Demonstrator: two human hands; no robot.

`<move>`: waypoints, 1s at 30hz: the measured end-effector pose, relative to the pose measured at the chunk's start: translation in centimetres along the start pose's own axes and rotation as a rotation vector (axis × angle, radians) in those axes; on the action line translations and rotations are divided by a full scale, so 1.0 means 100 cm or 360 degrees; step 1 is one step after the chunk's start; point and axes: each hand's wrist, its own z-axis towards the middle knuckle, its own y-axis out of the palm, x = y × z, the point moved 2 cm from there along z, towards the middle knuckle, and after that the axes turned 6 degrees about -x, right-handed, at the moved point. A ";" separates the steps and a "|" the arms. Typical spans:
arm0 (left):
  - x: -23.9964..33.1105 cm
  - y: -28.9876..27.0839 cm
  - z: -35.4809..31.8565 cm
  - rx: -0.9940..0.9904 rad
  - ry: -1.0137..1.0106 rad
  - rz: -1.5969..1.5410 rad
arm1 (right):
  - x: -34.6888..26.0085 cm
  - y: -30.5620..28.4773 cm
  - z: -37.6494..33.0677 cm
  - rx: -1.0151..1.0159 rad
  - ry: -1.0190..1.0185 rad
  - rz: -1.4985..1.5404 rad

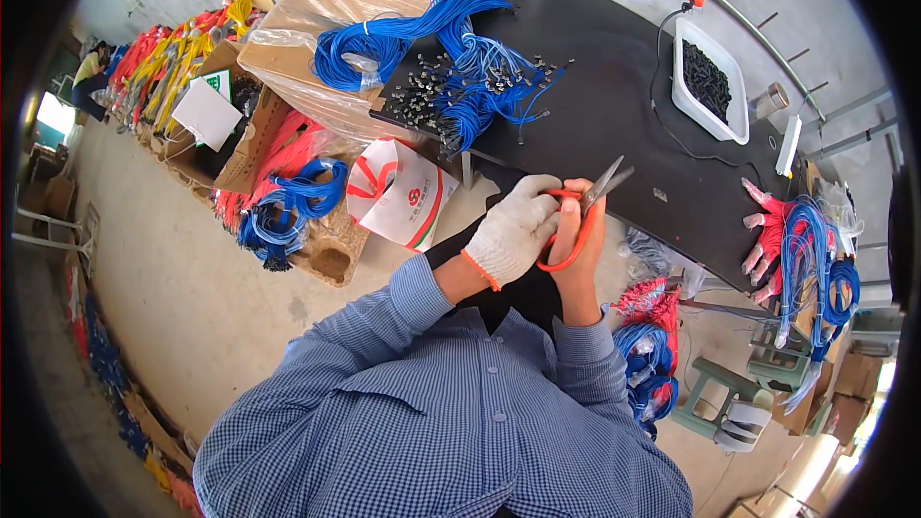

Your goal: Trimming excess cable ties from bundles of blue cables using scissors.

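The right hand (579, 280) grasps the scissors (590, 198) at the black table's (595, 67) near edge; the gloved left hand (518, 230) touches a handle, its grip unclear. Keep all fingers behind the parted blades.

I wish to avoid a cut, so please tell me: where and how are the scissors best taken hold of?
Probably by the orange handle loops of the scissors, coming from the wearer's side: the blades stand open and point away from the body. The bare right hand is at these loops; the tip side would likely meet edges first.
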 end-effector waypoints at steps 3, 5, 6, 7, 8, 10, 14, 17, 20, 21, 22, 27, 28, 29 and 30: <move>-0.008 -0.022 0.006 0.0130 0.0354 0.0344 | 0.007 -0.008 0.014 -0.0112 0.0091 0.0115; -0.015 -0.042 0.018 0.0827 0.0454 0.0332 | 0.008 -0.013 0.017 -0.0284 0.0595 0.0493; -0.011 -0.049 0.025 0.0913 0.0288 0.0025 | 0.002 -0.014 0.024 -0.0360 0.0566 0.0535; -0.009 -0.052 0.032 0.0993 0.0119 -0.0284 | -0.003 -0.013 0.029 -0.0363 0.0575 0.0524; -0.014 -0.052 0.041 0.0921 0.0015 -0.0337 | -0.009 -0.012 0.035 -0.0461 0.0511 0.0495; -0.022 -0.053 0.057 0.0889 -0.0094 -0.0192 | -0.024 -0.010 0.046 -0.0571 0.0469 0.0432; -0.042 -0.056 0.087 0.1083 0.0101 -0.0005 | -0.039 -0.008 0.065 -0.0674 0.0465 0.0302; -0.051 -0.058 0.098 0.0888 -0.0149 -0.0581 | -0.036 -0.009 0.078 -0.0707 0.0428 0.0143; -0.047 -0.059 0.101 0.0971 -0.0097 -0.0609 | -0.046 -0.006 0.088 -0.0607 0.0276 -0.0289; -0.046 -0.060 0.101 0.1014 0.0025 -0.0427 | -0.044 -0.003 0.090 -0.0607 0.0286 -0.0294; -0.047 -0.060 0.101 0.1008 0.0019 -0.0432 | -0.043 -0.002 0.092 -0.0593 0.0218 -0.0372; -0.047 -0.063 0.104 0.1032 0.0134 -0.0301 | -0.034 0.002 0.095 -0.0567 0.0074 -0.0532; -0.045 -0.065 0.104 0.1027 0.0137 -0.0296 | -0.032 0.001 0.096 -0.0569 0.0031 -0.0609; -0.041 -0.066 0.104 0.0987 0.0091 -0.0279 | -0.030 0.001 0.096 -0.0571 -0.0012 -0.0686; -0.040 -0.068 0.104 0.0948 0.0047 -0.0261 | -0.031 0.001 0.096 -0.0564 -0.0012 -0.0679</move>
